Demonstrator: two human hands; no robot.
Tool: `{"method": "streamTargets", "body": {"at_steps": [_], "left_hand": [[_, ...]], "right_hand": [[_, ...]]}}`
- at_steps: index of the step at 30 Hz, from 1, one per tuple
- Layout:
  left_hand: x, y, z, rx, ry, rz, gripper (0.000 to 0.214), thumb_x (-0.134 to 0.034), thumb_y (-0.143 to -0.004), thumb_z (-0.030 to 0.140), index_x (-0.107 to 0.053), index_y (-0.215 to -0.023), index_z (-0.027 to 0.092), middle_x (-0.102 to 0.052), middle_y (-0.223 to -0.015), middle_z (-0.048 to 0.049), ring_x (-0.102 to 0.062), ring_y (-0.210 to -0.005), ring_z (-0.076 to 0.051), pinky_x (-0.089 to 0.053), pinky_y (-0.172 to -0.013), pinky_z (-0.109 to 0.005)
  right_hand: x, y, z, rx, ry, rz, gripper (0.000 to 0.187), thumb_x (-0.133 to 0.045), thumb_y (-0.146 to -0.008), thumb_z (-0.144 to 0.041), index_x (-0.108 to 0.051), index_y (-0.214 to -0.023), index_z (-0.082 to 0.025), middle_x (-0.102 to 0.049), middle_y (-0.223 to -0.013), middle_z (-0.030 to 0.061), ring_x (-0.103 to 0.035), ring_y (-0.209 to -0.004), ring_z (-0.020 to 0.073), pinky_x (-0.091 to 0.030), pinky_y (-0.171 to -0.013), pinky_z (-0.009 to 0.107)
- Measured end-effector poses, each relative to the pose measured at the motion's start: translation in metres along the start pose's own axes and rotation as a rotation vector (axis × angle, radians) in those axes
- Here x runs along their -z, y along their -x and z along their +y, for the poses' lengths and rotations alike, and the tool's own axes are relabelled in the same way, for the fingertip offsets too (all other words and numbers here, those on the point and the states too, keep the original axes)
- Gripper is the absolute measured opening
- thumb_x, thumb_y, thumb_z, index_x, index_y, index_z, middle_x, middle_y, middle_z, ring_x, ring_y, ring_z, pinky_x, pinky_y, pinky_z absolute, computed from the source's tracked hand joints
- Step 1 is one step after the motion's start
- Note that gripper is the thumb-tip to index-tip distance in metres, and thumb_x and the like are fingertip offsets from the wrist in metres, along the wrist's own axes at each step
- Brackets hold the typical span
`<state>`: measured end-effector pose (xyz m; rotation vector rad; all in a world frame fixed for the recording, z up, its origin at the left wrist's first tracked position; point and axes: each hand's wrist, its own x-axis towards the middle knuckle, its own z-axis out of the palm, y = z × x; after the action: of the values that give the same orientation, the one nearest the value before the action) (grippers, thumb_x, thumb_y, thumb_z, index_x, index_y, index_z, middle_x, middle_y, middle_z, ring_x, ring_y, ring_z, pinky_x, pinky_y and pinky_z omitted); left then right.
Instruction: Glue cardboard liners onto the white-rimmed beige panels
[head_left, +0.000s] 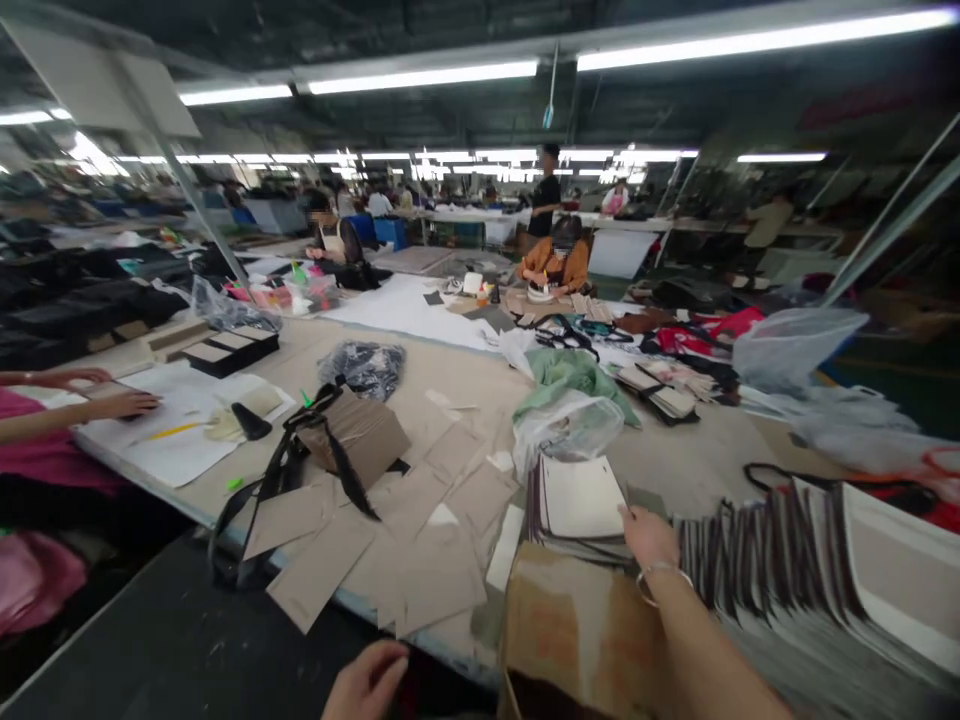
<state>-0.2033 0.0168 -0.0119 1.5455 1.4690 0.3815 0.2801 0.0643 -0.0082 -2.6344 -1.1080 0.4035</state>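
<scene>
My right hand pinches the right edge of the top white panel on a short stack of flat panels with dark edges. Below that stack a brown cardboard box, with tape across it, stands against my right forearm. At the bottom of the view, in front of the table edge, is my left hand. Its fingers are curled together, and whatever they may hold is hidden. Loose grey-beige cardboard pieces lie spread over the table just beyond it.
A long fanned row of panels fills the right side. Strapped cardboard, a black plastic bundle and green fabric in clear plastic lie on the table. At left, a co-worker's hands rest over white paper.
</scene>
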Motion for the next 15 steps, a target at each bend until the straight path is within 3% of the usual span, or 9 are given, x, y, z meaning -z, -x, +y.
{"method": "streamTargets", "body": {"at_steps": [4, 9, 12, 15], "left_hand": [[-0.011, -0.017, 0.021, -0.079, 0.011, -0.062, 0.034, -0.048, -0.079, 0.046, -0.065, -0.087, 0.018, -0.07, -0.085, -0.0044, -0.063, -0.083, -0.02, -0.047, -0.079, -0.028], [-0.036, -0.051, 0.049, -0.156, -0.027, -0.109, 0.028, -0.048, -0.081, 0.041, -0.065, -0.084, 0.019, -0.068, -0.078, -0.0027, -0.061, -0.075, -0.017, -0.046, -0.071, -0.025], [-0.05, -0.069, 0.061, -0.213, -0.044, -0.141, 0.027, -0.048, -0.082, 0.04, -0.065, -0.084, 0.019, -0.068, -0.079, -0.0024, -0.061, -0.074, -0.017, -0.045, -0.07, -0.025], [-0.062, -0.083, 0.074, -0.256, -0.033, -0.209, 0.026, -0.048, -0.083, 0.039, -0.065, -0.084, 0.019, -0.067, -0.079, -0.0013, -0.061, -0.075, -0.017, -0.045, -0.071, -0.025]], "right_hand": [[0.018, 0.037, 0.014, -0.023, -0.074, 0.069, 0.053, -0.023, -0.09, -0.048, -0.062, -0.104, -0.016, -0.068, -0.088, 0.0107, -0.061, -0.083, 0.0225, -0.042, -0.073, 0.029], [0.047, 0.133, 0.052, -0.106, -0.193, 0.191, 0.053, -0.033, -0.08, -0.062, -0.063, -0.096, -0.021, -0.068, -0.087, 0.008, -0.06, -0.078, 0.027, -0.043, -0.063, 0.032], [0.039, 0.188, 0.07, -0.257, -0.276, 0.115, 0.053, -0.039, -0.074, -0.067, -0.063, -0.091, -0.024, -0.068, -0.082, 0.0049, -0.061, -0.077, 0.0281, -0.046, -0.063, 0.033], [0.015, 0.222, 0.073, -0.385, -0.499, 0.007, 0.055, -0.043, -0.072, -0.069, -0.061, -0.093, -0.022, -0.068, -0.085, 0.0054, -0.063, -0.076, 0.0262, -0.051, -0.064, 0.032]]}}
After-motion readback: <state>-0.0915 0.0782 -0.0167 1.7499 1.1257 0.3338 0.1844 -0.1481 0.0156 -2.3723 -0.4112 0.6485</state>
